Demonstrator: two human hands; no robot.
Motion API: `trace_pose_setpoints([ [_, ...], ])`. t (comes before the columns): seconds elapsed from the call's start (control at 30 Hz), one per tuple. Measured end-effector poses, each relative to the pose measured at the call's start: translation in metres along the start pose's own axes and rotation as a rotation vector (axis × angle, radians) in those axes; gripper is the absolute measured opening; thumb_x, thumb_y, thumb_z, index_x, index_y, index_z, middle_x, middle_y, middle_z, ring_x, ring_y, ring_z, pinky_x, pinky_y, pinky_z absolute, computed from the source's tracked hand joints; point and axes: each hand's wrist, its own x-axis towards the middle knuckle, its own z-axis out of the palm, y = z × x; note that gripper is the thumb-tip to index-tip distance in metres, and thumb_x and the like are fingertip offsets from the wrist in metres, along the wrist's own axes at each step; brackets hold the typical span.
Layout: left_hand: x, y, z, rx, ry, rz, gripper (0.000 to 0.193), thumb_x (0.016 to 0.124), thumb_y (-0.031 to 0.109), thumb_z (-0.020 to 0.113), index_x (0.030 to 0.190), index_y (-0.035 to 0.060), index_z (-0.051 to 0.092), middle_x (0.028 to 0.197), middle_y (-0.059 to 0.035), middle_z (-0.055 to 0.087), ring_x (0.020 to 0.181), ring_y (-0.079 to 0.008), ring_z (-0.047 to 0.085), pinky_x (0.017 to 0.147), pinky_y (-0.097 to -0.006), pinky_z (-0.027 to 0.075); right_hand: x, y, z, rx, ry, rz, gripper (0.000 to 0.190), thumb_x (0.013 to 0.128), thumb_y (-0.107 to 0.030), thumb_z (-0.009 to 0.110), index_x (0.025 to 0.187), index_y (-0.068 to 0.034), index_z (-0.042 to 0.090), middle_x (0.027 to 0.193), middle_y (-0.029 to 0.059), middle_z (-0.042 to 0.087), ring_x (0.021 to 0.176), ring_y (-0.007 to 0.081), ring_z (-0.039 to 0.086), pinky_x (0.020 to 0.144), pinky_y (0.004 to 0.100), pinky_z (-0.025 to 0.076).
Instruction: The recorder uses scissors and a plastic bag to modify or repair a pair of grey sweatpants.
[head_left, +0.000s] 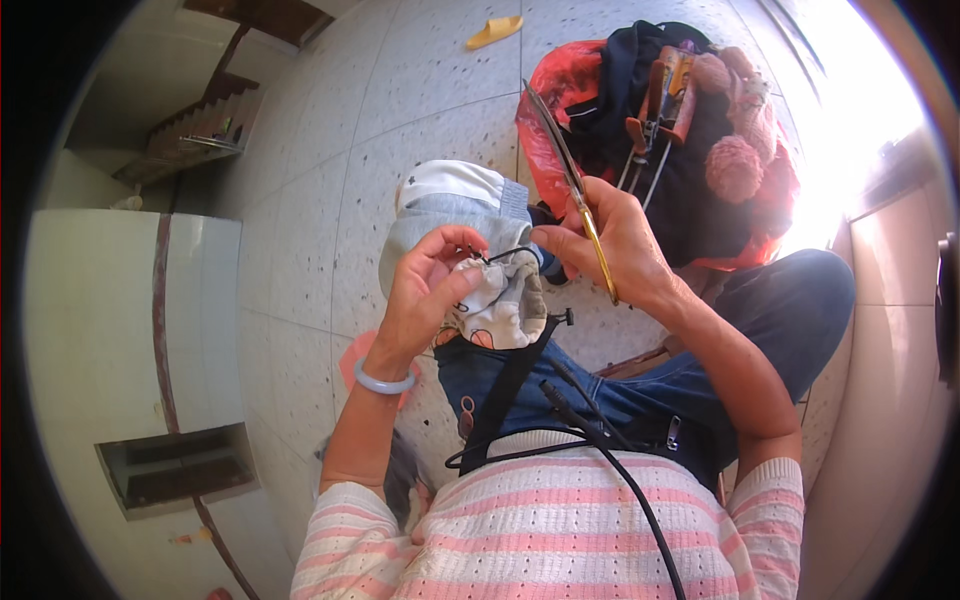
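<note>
My left hand (431, 281), with a pale bangle at the wrist, pinches the gathered edge of a small white patterned cloth piece (487, 319) that has an elastic-looking opening. A thin black cord (514, 253) runs from those fingertips across the cloth toward my right hand (626, 244). That hand is closed around a pair of scissors (559, 142) with gold-coloured handles. The long blades point up and away and look closed together. Folded grey and white fabric (457, 202) lies just beyond the white cloth, over my leg.
A red plastic bag (544, 150) beyond my right hand carries black cloth, an orange caulking-gun-like tool (671, 112) and pink yarn-like balls (735, 169). A yellow slipper (495, 32) lies on the tiled floor. A black cable (637, 495) crosses my striped top.
</note>
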Motion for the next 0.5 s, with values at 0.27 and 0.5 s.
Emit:
trace_pose_setpoints([
  [0.27,-0.019,0.008,0.004,0.031,0.011,-0.029,0.031,0.072,0.000,0.057,0.102,0.0012,0.052,0.100,-0.0053,0.053,0.096,-0.0122,0.051,0.090,-0.0263,0.039,-0.016,0.010,0.027,0.287,-0.176,-0.087,0.024,0.078,-0.004,0.071,0.086,-0.001,0.048,0.081,0.0078,0.062,0.072,0.0102,0.055,0.066,0.0281,0.046],
  [0.5,-0.037,0.005,-0.002,-0.015,-0.003,0.055,0.029,0.074,-0.004,0.056,0.102,0.0008,0.051,0.096,-0.0026,0.050,0.090,-0.0096,0.049,0.085,-0.0240,0.040,-0.007,0.015,0.033,-0.076,-0.083,-0.123,0.033,0.075,-0.002,0.072,0.090,-0.001,0.043,0.077,0.0112,0.059,0.065,0.0168,0.053,0.062,0.0304,0.044],
])
